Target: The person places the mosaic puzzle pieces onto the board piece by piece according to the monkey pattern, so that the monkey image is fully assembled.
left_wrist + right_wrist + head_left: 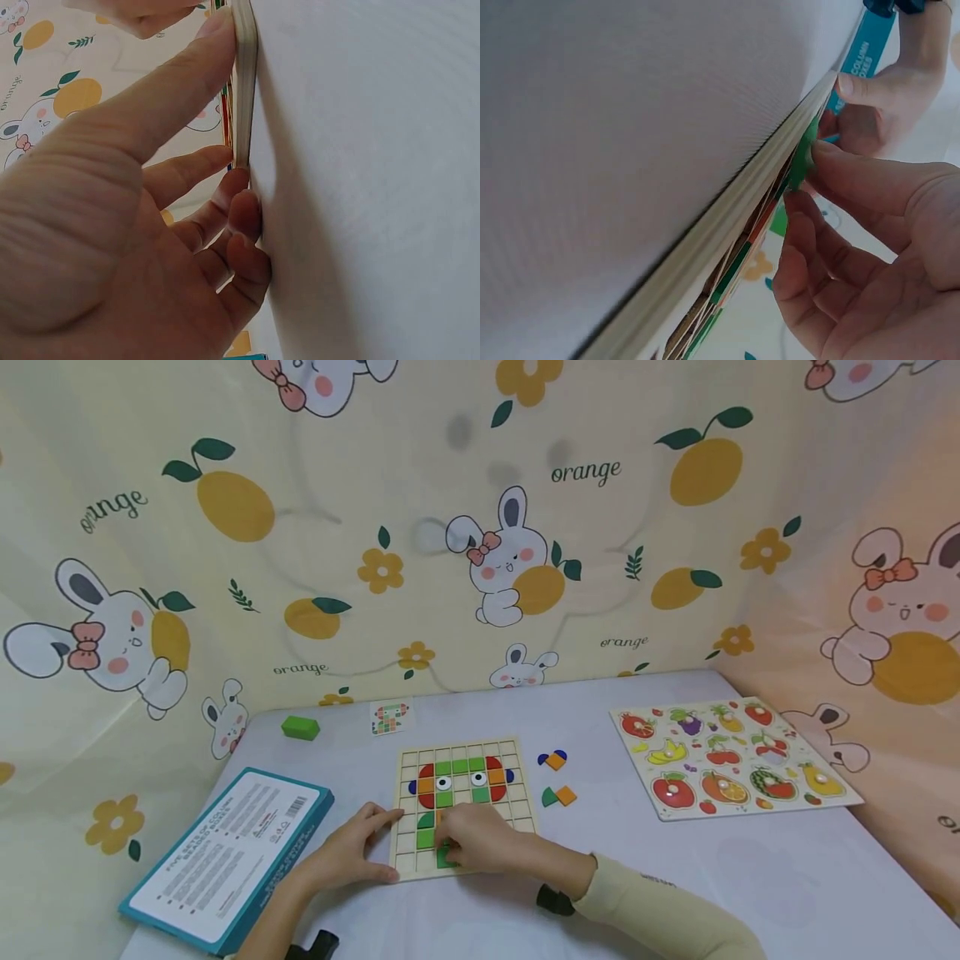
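A wooden grid board (530,814) lies on the table, with green, red, orange and blue pieces and two round eye pieces set in its squares. My left hand (347,852) holds the board at its near left corner, thumb on the near edge and fingertips along the left side. In the left wrist view, the thumb (180,90) presses the board's rim. Over the board's lower middle, my right hand (483,839) pinches a green piece (802,154) between thumb and fingers, right at the board's surface. The right hand hides part of the grid in the head view.
Loose pieces, including an orange square (566,796) and a green quarter-round (550,797), lie right of the board. A pattern card (389,717) and a green block (301,727) sit behind. There is a blue box (225,852) at left and a fruit puzzle (727,760) at right.
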A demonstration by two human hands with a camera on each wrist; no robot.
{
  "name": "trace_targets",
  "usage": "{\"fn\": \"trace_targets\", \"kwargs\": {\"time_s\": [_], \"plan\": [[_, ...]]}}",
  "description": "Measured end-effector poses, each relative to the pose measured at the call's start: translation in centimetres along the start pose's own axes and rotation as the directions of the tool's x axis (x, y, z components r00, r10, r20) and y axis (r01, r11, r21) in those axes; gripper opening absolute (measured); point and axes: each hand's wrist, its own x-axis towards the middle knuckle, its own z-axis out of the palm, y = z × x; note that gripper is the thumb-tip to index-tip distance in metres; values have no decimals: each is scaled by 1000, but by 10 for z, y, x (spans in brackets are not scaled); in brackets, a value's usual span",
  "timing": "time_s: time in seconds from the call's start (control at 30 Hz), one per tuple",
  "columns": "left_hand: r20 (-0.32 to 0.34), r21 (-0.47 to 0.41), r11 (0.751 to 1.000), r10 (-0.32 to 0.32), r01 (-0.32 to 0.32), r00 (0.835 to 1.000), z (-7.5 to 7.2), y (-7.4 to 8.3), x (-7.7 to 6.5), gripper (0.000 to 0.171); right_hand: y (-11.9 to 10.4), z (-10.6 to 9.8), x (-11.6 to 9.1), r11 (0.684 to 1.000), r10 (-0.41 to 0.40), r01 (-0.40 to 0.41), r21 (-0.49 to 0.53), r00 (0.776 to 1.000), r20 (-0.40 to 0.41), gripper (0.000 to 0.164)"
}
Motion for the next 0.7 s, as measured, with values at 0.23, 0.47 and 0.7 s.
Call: {"fn": "trace_targets", "kwargs": {"time_s": [0.23, 0.47, 0.7], "plan": [[-1, 0, 1000, -4, 4, 1000, 0, 0, 1, 88, 3, -2, -3, 999, 14, -14, 32, 1000, -6, 14], [-6, 8, 1000, 15, -15, 1000, 1, -2, 1, 90, 43, -27, -16, 979, 182, -170, 110, 976, -117, 9], [-10, 15, 1000, 19, -19, 1000, 1, -4, 0, 90, 121, -59, -40, 865, 502, -488, 118, 830, -241, 15]]}}
